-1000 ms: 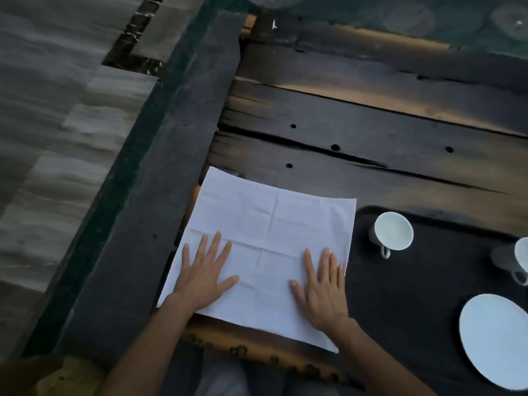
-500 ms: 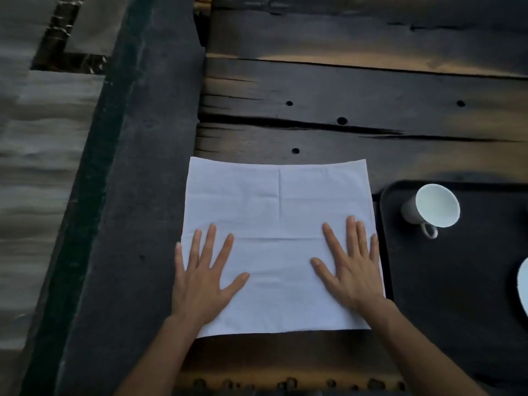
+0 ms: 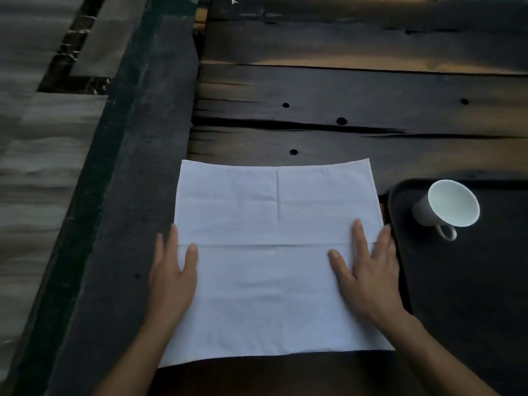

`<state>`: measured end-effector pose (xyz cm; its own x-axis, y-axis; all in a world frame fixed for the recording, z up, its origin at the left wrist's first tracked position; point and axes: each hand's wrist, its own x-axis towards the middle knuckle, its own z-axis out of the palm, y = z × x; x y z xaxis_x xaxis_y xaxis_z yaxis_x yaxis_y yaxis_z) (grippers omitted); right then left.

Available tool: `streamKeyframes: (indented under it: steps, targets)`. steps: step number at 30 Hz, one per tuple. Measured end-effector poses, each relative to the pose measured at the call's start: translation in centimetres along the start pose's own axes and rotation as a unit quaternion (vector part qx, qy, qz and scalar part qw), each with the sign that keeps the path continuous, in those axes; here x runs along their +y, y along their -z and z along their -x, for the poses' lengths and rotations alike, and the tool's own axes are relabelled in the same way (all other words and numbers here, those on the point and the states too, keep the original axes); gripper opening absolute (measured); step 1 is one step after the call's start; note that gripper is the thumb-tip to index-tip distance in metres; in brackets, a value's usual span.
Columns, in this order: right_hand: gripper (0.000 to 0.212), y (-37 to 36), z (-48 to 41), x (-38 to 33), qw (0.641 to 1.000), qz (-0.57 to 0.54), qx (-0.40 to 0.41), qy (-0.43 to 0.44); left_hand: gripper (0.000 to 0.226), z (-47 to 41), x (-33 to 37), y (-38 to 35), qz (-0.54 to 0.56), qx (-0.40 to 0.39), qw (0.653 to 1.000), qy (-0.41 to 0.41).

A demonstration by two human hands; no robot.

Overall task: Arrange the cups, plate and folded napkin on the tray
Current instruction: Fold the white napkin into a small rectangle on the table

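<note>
Head view: cup handle toward the viewer.

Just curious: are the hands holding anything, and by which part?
Nothing is held: left hand and right hand lie flat on the side edges of the napkin.

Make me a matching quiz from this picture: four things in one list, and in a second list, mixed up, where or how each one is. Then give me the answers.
Things:
1. napkin
2. cup
3. tray
4. left hand

Places or states:
A. dark, at the right of the view
B. white, spread open and flat
C. white, sitting on the tray, handle nearest the camera
D. fingers straight, thumb resting on the napkin

Pairs: 1-B, 2-C, 3-A, 4-D
</note>
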<state>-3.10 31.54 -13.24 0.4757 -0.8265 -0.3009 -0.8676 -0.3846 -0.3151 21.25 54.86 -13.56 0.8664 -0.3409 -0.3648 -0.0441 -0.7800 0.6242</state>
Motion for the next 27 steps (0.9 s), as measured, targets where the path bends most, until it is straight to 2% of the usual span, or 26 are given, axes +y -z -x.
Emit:
streamKeyframes:
  steps: [2, 4, 8, 12, 14, 17, 22, 24, 27]
  targets:
    - [0.083, 0.2, 0.3, -0.3, 1.000, -0.024, 0.003, -0.010, 0.057, -0.4, -0.3, 0.5, 0.048, 0.064, 0.997, 0.011]
    - [0.082, 0.4, 0.7, -0.7, 0.998, -0.054, 0.008, -0.009, 0.037, -0.5, -1.0, 1.1, 0.072, 0.110, 0.991, -0.014]
    - [0.073, 0.9, 1.2, -1.1, 0.997, -0.072, 0.028, -0.005, 0.012, -1.4, -2.2, 2.0, 0.102, 0.144, 0.984, -0.011]
    - [0.062, 2.0, 0.9, -0.7, 0.996, -0.059, 0.058, 0.014, 0.015, -2.9, -3.6, 3.4, 0.159, 0.086, 0.983, 0.027]
    - [0.061, 2.6, 0.3, -0.4, 0.998, -0.055, 0.041, 0.016, 0.018, -3.4, -4.2, 4.2, 0.191, 0.038, 0.980, 0.034]
    - [0.061, 3.8, -1.0, 0.0, 0.997, -0.069, 0.012, -0.013, 0.041, -4.3, -4.1, 5.2, 0.229, -0.018, 0.973, 0.031]
    - [0.062, 5.6, -2.9, 0.7, 0.988, -0.137, -0.047, -0.060, 0.044, -5.5, -3.3, 6.8, 0.207, -0.084, 0.975, -0.020]
    - [0.056, 6.3, -3.2, 1.2, 0.990, -0.129, -0.044, -0.036, 0.041, -5.9, -3.5, 7.5, 0.199, -0.105, 0.973, -0.043]
    - [0.035, 7.4, -3.4, 2.1, 0.988, -0.149, -0.040, 0.022, 0.038, -6.3, -3.4, 8.7, 0.179, -0.122, 0.974, -0.071]
